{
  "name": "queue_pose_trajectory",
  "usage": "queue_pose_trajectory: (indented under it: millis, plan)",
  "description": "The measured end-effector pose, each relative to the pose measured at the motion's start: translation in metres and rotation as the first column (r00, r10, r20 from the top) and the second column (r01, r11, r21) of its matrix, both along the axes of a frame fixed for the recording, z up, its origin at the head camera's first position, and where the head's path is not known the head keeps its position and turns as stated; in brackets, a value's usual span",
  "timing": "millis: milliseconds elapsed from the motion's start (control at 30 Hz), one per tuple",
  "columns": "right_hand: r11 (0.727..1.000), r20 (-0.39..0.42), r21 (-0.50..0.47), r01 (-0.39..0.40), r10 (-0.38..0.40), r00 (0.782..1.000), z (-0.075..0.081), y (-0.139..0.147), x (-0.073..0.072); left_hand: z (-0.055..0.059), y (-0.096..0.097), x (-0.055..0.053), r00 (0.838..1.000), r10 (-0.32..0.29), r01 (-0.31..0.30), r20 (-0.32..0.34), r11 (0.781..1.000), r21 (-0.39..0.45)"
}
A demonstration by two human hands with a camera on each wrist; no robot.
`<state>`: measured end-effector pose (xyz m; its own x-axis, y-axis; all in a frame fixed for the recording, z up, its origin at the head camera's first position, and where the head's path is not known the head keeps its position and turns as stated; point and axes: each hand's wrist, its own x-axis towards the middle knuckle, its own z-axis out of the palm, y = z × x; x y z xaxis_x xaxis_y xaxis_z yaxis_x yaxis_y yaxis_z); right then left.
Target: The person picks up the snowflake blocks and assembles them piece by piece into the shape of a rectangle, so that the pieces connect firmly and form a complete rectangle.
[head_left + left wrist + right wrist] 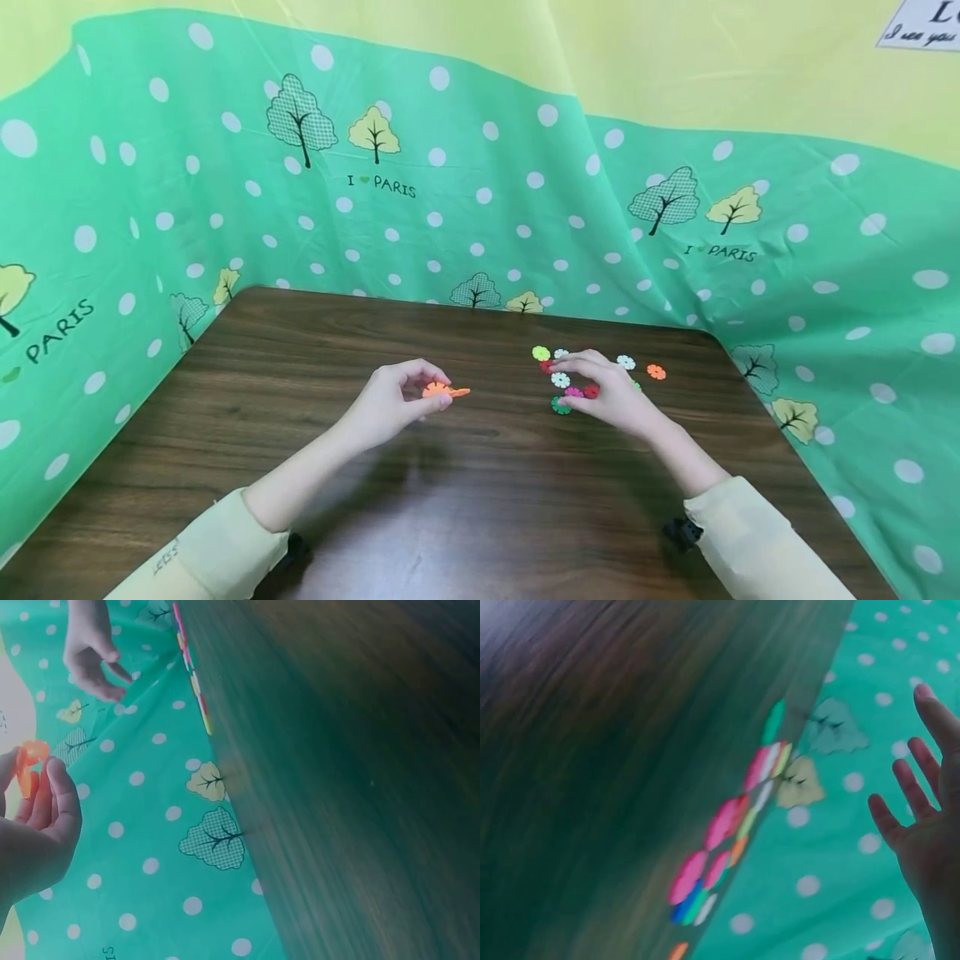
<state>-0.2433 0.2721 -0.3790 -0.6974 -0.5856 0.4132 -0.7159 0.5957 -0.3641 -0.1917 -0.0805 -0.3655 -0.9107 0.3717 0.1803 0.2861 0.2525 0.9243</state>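
Observation:
My left hand (pixel 393 402) pinches two joined orange flower-shaped discs (pixel 438 390) between thumb and fingers, above the table. One disc faces the head camera and the other is seen edge-on. In the left wrist view the orange discs (pixel 33 754) show at the fingertips. My right hand (pixel 611 393) is over the pile of loose flower discs, its fingers spread and holding nothing. Around it lie a green disc (pixel 560 406), a white disc (pixel 560 380) and a yellow-green disc (pixel 541 353). The right hand hides part of the pile.
The dark wooden table (pixel 465 500) carries the discs on its right side. An orange disc (pixel 656 372) lies farthest right, beside a white disc (pixel 626 362). A green dotted curtain (pixel 480 242) stands behind and along both sides of the table.

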Motion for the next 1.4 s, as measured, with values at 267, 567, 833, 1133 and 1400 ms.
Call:
queue_pose_trajectory:
  millis: [267, 567, 833, 1133, 1400]
  plan:
    - [0.992, 0.059, 0.126, -0.027, 0.02, 0.998, -0.024, 0.022, -0.017, -0.002, -0.001, -0.002, 1.0, -0.025, 0.026, -0.013, 1.0, 0.006]
    - [0.974, 0.185, 0.226, -0.006, -0.036, 0.982, -0.043, 0.032, -0.033, -0.006, -0.002, -0.005, 0.998, -0.065, 0.065, 0.004, 0.998, -0.025]
    - [0.957, 0.236, 0.289, -0.023, -0.048, 0.97, -0.046, 0.031, -0.04, -0.01, -0.001, -0.008, 0.993, -0.091, 0.091, -0.072, 0.996, -0.004]
    - [0.961, 0.243, 0.275, -0.013, -0.056, 0.968, -0.047, 0.028, -0.044, -0.012, -0.002, -0.009, 0.996, -0.029, 0.03, -0.082, 0.999, 0.01]
    - [0.963, 0.219, 0.269, 0.011, -0.072, 0.973, -0.044, 0.023, -0.042, -0.003, -0.001, -0.002, 0.998, 0.023, -0.023, -0.06, 1.0, -0.003]
